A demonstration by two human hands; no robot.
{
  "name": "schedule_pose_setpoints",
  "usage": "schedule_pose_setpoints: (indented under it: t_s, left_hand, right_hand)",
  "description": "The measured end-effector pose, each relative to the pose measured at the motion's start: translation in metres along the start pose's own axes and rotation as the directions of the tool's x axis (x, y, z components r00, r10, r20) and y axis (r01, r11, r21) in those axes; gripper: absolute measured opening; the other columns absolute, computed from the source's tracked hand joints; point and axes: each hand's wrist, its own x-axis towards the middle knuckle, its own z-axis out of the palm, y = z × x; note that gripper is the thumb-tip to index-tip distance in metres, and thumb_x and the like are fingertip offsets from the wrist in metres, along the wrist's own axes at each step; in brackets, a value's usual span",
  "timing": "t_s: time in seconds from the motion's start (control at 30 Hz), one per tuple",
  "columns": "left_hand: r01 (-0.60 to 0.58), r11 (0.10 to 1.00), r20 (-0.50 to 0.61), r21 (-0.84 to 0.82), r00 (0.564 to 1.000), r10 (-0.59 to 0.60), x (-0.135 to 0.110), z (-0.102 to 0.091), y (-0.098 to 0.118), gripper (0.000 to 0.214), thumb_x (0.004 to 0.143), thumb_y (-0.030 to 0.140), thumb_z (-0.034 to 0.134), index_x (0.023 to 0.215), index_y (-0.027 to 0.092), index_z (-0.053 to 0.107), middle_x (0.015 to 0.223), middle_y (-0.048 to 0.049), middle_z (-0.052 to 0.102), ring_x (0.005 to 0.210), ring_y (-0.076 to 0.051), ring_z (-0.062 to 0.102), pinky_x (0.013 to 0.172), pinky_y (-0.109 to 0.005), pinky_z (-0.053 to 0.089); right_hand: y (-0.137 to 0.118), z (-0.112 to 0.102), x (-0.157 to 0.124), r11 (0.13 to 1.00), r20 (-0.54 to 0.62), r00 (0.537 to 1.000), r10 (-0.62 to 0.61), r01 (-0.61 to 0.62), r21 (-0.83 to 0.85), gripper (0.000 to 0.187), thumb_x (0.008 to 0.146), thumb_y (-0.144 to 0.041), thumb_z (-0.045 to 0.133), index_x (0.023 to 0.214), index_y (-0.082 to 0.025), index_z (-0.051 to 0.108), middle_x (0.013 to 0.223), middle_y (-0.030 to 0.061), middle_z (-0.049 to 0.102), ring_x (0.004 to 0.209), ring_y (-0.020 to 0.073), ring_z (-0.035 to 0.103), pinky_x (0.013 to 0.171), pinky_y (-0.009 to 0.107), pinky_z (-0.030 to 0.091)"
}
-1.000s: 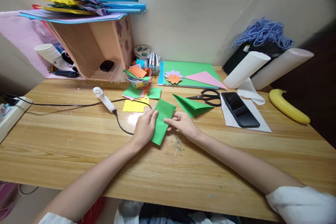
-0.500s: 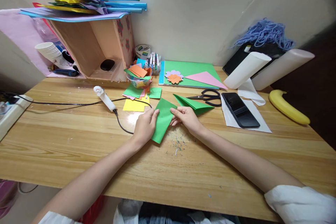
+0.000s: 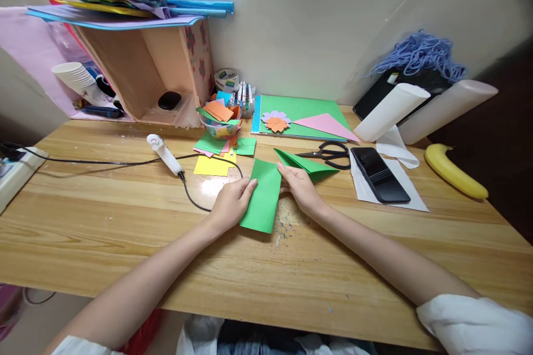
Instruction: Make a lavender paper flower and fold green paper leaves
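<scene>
A folded green paper (image 3: 263, 197) lies flat on the wooden table (image 3: 125, 216) as a long rectangle. My left hand (image 3: 231, 201) grips its left edge, thumb on top and fingers curled beneath. On the paper's upper right edge rests my right hand (image 3: 298, 186), fingers pinched on that side. Just behind my right hand lies another folded green triangle (image 3: 310, 163).
Black scissors (image 3: 328, 153), a phone (image 3: 380, 175) on white paper and a banana (image 3: 453, 172) lie to the right. A corded white tool (image 3: 164, 154), coloured paper scraps (image 3: 216, 150) and a bowl (image 3: 220, 128) sit behind. A green board (image 3: 303, 113) with paper flower (image 3: 275, 122) is farther back.
The green paper went from a narrow strip to a half-lifted triangle and now lies wider and flat. My right hand shifted up along its right edge; my left hand stayed.
</scene>
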Motion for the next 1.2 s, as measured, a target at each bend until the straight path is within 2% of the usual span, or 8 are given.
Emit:
schedule_pose_setpoints:
  t_s: [0.1, 0.23, 0.47, 0.57, 0.73, 0.87, 1.07, 1.2]
  left_hand:
    - [0.025, 0.999, -0.058, -0.033, 0.998, -0.027, 0.0, -0.001, 0.0, 0.034, 0.088, 0.038, 0.033, 0.061, 0.018, 0.04, 0.058, 0.0018, 0.046, 0.057, -0.012, 0.043, 0.055, -0.023, 0.03]
    - [0.069, 0.992, -0.159, -0.106, 0.984, -0.086, 0.002, -0.004, -0.003, 0.035, 0.087, 0.04, 0.033, 0.062, 0.017, 0.042, 0.061, 0.0011, 0.048, 0.057, -0.012, 0.043, 0.055, -0.023, 0.033]
    - [0.177, 0.945, 0.082, -0.275, 0.984, -0.16, 0.0, -0.003, -0.006, 0.032, 0.081, 0.045, 0.044, 0.076, 0.015, 0.055, 0.074, -0.0031, 0.06, 0.069, -0.017, 0.053, 0.058, -0.024, 0.04]
    - [0.178, 0.955, 0.058, -0.239, 0.984, -0.169, -0.002, -0.002, -0.005, 0.031, 0.082, 0.042, 0.045, 0.078, 0.014, 0.057, 0.075, -0.0041, 0.062, 0.067, -0.016, 0.053, 0.057, -0.024, 0.039]
    - [0.107, 0.985, -0.035, -0.133, 0.993, -0.112, -0.003, -0.003, -0.001, 0.025, 0.085, 0.034, 0.04, 0.078, 0.015, 0.055, 0.074, -0.0034, 0.06, 0.067, -0.016, 0.052, 0.059, -0.025, 0.038]
    - [0.095, 0.995, -0.089, -0.042, 0.991, -0.098, -0.005, -0.002, 0.002, 0.021, 0.086, 0.031, 0.04, 0.075, 0.017, 0.051, 0.072, -0.0025, 0.058, 0.066, -0.015, 0.05, 0.061, -0.025, 0.037]
    - [0.089, 0.994, -0.092, -0.057, 0.991, -0.094, -0.004, 0.0, 0.001, 0.019, 0.087, 0.031, 0.039, 0.079, 0.017, 0.051, 0.075, -0.0031, 0.058, 0.069, -0.016, 0.052, 0.062, -0.025, 0.038]
    - [0.086, 0.994, -0.105, -0.072, 0.99, -0.093, -0.003, 0.001, 0.001, 0.018, 0.087, 0.031, 0.039, 0.082, 0.018, 0.051, 0.078, -0.0033, 0.058, 0.072, -0.016, 0.053, 0.065, -0.025, 0.039]
  right_hand:
    - [-0.001, 0.001, -0.002, 0.997, 0.089, 0.994, 0.07, -0.067, -0.045, 0.035, 0.072, -0.049, 0.057, 0.069, -0.014, 0.057, 0.061, 0.0017, 0.064, 0.054, 0.0118, 0.061, 0.049, 0.021, 0.051]
    - [0.002, 0.005, -0.005, 0.968, 0.245, 0.946, 0.214, -0.172, -0.183, 0.037, 0.063, -0.048, 0.067, 0.063, -0.012, 0.057, 0.056, 0.0015, 0.063, 0.049, 0.0102, 0.06, 0.051, 0.021, 0.051]
    - [0.003, 0.007, -0.005, 0.969, 0.139, 0.976, 0.17, -0.14, -0.203, 0.041, 0.063, -0.051, 0.064, 0.059, -0.012, 0.057, 0.051, 0.0003, 0.061, 0.044, 0.0088, 0.057, 0.046, 0.02, 0.048]
    - [0.003, 0.007, -0.006, 0.969, 0.142, 0.977, 0.159, -0.127, -0.212, 0.041, 0.063, -0.051, 0.064, 0.058, -0.012, 0.056, 0.051, 0.0004, 0.061, 0.044, 0.0092, 0.057, 0.045, 0.02, 0.048]
    - [0.005, 0.007, -0.007, 0.961, 0.204, 0.959, 0.199, -0.149, -0.235, 0.034, 0.061, -0.043, 0.07, 0.071, -0.012, 0.06, 0.058, 0.0017, 0.065, 0.05, 0.0104, 0.06, 0.051, 0.022, 0.05]
    - [0.006, 0.01, -0.007, 0.969, 0.17, 0.965, 0.2, -0.168, -0.182, 0.038, 0.065, -0.049, 0.063, 0.059, -0.012, 0.055, 0.049, 0.0, 0.06, 0.043, 0.0098, 0.057, 0.047, 0.023, 0.049]
    - [0.006, 0.011, -0.008, 0.971, 0.27, 0.94, 0.208, -0.166, -0.172, 0.036, 0.062, -0.046, 0.068, 0.064, -0.011, 0.058, 0.054, 0.0011, 0.063, 0.045, 0.009, 0.058, 0.048, 0.021, 0.048]
    - [0.008, 0.01, -0.008, 0.974, 0.246, 0.947, 0.205, -0.172, -0.147, 0.039, 0.067, -0.052, 0.06, 0.063, -0.013, 0.053, 0.045, -0.0011, 0.059, 0.041, 0.0108, 0.058, 0.041, 0.02, 0.044]
